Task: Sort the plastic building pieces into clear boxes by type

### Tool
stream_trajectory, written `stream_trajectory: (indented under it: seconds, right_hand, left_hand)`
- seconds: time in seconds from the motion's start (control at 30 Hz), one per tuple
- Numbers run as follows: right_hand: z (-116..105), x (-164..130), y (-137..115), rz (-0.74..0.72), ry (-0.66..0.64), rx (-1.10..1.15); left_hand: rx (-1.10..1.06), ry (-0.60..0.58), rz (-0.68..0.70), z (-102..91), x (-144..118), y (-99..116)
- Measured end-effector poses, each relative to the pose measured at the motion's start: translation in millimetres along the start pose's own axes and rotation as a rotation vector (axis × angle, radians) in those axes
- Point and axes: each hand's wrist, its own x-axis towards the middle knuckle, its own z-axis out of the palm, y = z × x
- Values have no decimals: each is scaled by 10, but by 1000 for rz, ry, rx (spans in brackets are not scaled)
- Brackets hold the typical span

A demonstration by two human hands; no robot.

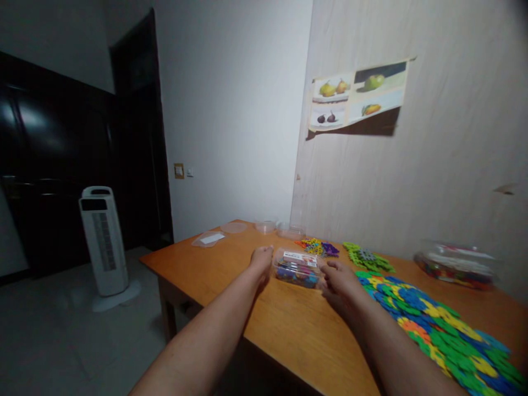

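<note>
Both forearms outstretched, hands flanking clear box (297, 268)

Two hands (260, 262) (336, 280); two filled boxes (297, 268) (456, 264); four lids (208, 238); one fan (104, 242).

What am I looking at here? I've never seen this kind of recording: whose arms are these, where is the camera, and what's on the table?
One camera, worn on a person's head, looks forward and down. Both bare arms are theirs. The left hand and right hand touch either end of a clear box of coloured pieces on a wooden table. To the right lie a mat of joined coloured pieces, loose piles and a second clear box; clear lids lie farther back.
</note>
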Motion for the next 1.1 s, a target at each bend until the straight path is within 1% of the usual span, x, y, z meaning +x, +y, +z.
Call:
stream_trajectory:
  seconds: [0.17, 0.43, 0.57, 0.87, 1.0, 1.1]
  right_hand:
    - [-5, 13, -6, -85, 28, -130]
    - [40, -34, -15, -121, 3, -173]
    - [57, -60, -21, -117, -15, -168]
    - [44, -61, -40, -83, -29, -91]
    - [68, -73, -50, -69, -27, -104]
    - [98, -83, -51, -57, -23, -123]
  left_hand:
    - [-4, -63, -25, -14, -33, -38]
    - [-44, -119, -79, -34, -41, -123]
    - [-70, -147, -97, -49, -43, -145]
    - [-124, -254, -103, -81, -16, -226]
    - [-129, -261, -102, -76, -15, -226]
    - [-131, -242, -118, -56, -19, -214]
